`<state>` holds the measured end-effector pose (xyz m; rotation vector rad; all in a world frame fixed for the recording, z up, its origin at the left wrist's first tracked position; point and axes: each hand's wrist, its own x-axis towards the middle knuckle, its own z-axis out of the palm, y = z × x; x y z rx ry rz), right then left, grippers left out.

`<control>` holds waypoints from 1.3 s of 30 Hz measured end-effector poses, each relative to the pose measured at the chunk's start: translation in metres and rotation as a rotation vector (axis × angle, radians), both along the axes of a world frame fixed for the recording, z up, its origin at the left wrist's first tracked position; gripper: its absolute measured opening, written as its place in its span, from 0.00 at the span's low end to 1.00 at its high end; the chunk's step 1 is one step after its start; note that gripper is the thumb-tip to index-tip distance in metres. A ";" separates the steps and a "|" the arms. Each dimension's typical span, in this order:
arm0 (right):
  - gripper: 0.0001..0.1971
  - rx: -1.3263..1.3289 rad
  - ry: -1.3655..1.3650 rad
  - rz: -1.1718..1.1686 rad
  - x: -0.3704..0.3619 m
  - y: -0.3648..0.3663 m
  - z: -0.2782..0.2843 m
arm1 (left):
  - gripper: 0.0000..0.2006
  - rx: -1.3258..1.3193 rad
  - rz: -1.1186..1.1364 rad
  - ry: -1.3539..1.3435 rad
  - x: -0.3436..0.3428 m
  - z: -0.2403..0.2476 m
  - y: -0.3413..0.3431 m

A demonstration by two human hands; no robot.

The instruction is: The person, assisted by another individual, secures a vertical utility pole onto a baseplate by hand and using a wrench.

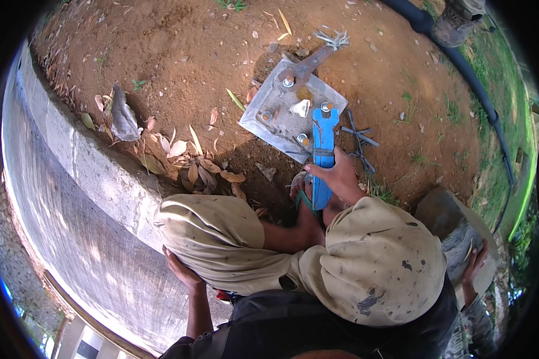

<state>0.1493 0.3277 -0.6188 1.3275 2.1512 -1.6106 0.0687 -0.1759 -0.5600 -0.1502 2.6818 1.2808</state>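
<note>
My right hand (339, 175) is closed round a blue bar-shaped tool (323, 134), thumb across its near part. The tool's far end, notched in outline, lies over the right edge of a tilted square grey plate (268, 133). A dark band wraps the tool near my thumb. Bolts with nuts (326, 107) stand up from the plate. A rusty bar (308, 67) with frayed strands at its far end lies by the far bolt. On the plate's middle sits a white lump (301, 108). My left hand (184, 273), fingers extended, rests against my left leg. My right forearm is hidden behind my knee.
At left runs a concrete kerb (111, 173) with dry leaves (203, 173) beside it. Short grey rods (360, 139) lie right of the plate. A black hose (470, 78) curves along the right. Another person's hand (474, 263) appears at far right, beside a grey-brown rounded shape (446, 218).
</note>
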 end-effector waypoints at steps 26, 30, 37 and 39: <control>0.31 0.058 0.115 -0.031 -0.008 -0.006 -0.031 | 0.32 -0.325 -0.320 0.215 0.004 -0.004 -0.016; 0.29 0.251 -0.065 0.242 -0.007 0.042 0.013 | 0.32 -0.053 -0.116 0.017 -0.001 -0.003 -0.007; 0.26 0.821 -0.294 0.746 -0.049 0.144 0.043 | 0.32 -0.161 -0.126 0.054 0.004 0.003 -0.012; 0.22 1.096 -0.201 0.836 -0.070 0.165 0.050 | 0.32 0.024 -0.038 -0.035 0.001 -0.007 -0.007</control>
